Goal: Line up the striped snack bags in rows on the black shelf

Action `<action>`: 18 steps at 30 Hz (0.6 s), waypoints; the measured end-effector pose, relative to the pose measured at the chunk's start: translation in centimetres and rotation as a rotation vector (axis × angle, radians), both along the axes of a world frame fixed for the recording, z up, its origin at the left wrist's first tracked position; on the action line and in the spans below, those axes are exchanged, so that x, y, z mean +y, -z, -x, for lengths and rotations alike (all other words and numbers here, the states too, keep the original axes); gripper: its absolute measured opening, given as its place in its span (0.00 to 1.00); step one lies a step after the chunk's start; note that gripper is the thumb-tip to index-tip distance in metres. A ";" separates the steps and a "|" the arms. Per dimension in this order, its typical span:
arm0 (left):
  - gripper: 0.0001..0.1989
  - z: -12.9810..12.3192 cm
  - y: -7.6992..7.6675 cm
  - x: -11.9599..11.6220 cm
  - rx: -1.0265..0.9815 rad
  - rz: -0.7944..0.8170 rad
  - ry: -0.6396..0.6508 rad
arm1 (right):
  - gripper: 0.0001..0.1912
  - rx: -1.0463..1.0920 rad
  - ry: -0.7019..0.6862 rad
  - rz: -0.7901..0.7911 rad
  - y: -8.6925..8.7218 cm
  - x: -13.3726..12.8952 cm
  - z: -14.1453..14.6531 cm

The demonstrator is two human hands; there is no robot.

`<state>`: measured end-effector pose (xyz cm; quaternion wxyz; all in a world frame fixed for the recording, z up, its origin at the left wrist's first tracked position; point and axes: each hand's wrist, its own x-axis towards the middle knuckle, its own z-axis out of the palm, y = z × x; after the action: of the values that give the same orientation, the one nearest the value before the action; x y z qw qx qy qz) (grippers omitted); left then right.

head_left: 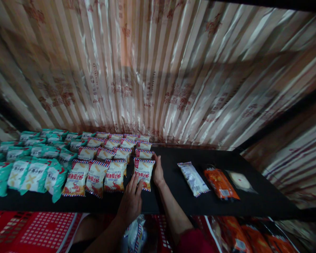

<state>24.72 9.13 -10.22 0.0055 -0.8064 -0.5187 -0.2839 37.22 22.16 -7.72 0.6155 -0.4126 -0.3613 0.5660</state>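
A white and red snack bag (144,171) with a striped top edge stands upright on the black shelf (171,200), between my hands. The stretched fingers of my left hand (133,191) lie against its lower front. My right hand (158,172) rests along its right side with the fingers extended; part of them is hidden by the bag. Behind it, more of the same bags (144,146) stand in a column. To the left are further columns of these snack bags (114,175), upright and close together.
Teal and white snack bags (35,174) fill the shelf's left end. Right of my hands lie a pale packet (193,179), an orange packet (221,182) and a clear packet with a round white item (240,181). Below are red baskets (47,228) and orange packets (234,232). Striped sheeting (158,88) hangs behind.
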 end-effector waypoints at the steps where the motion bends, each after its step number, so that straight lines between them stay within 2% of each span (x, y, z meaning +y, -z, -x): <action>1: 0.34 0.0 0.0 0.0 0.000 -0.005 0.000 | 0.35 0.012 -0.027 0.015 -0.2 0.2 0.1; 5: 0.33 -0.1 -0.1 -0.1 0.006 -0.003 -0.013 | 0.39 0.009 -0.133 0.084 -0.9 0.4 0.6; 11: 0.32 -0.1 -0.1 -0.1 -0.002 0.003 -0.028 | 0.38 0.038 -0.168 0.103 -0.8 0.1 1.8; 18: 0.32 -0.1 0.0 -0.1 -0.006 -0.008 -0.026 | 0.39 0.046 -0.091 0.076 0.0 0.3 2.0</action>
<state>24.84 9.06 -10.24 0.0110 -0.7987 -0.5280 -0.2884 35.22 22.50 -7.76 0.5810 -0.4058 -0.3436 0.6162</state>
